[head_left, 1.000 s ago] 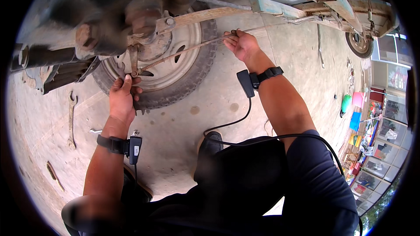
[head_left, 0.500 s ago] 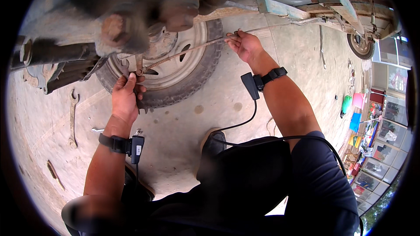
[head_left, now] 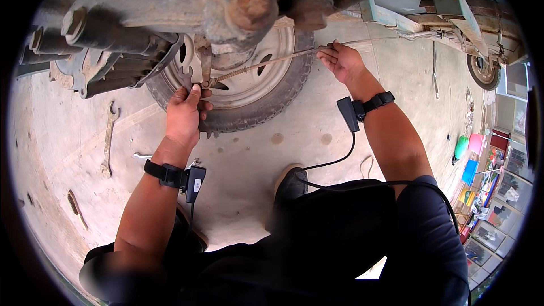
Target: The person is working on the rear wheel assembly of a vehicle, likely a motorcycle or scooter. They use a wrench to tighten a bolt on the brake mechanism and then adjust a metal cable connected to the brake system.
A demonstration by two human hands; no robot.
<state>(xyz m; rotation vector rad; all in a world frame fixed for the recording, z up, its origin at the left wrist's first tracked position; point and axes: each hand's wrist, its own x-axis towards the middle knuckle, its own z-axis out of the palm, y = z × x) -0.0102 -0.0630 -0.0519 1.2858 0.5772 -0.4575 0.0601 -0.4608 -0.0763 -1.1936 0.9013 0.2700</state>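
Observation:
In my left hand (head_left: pixel 182 114), fingers closed, is a double open-ended wrench (head_left: pixel 186 78); one jaw sticks up past my thumb, the other shows below my fingers. The upper jaw is close beside a rusty lever arm (head_left: pixel 204 68); I cannot tell if it touches. A thin metal rod (head_left: pixel 277 60) with a coil spring (head_left: pixel 231 73) runs from the lever's lower end to the upper right. My right hand (head_left: pixel 344 64) pinches that rod between thumb and fingers, well to the right of the spring. Behind both hands stands a wheel with a knobby tyre (head_left: pixel 249 118).
Greasy vehicle parts with a rusty bolt (head_left: pixel 253 9) hang close overhead. On the concrete floor at left lie a larger wrench (head_left: pixel 109 139), a wire brush (head_left: pixel 76 208) and a shiny tool (head_left: pixel 143 156). A frame with a smaller wheel (head_left: pixel 483 72) is at far right.
The whole view has shifted, so hands, wheel and floor tools appear farther right and slightly higher. Both hands keep their holds on the wrench and the rod.

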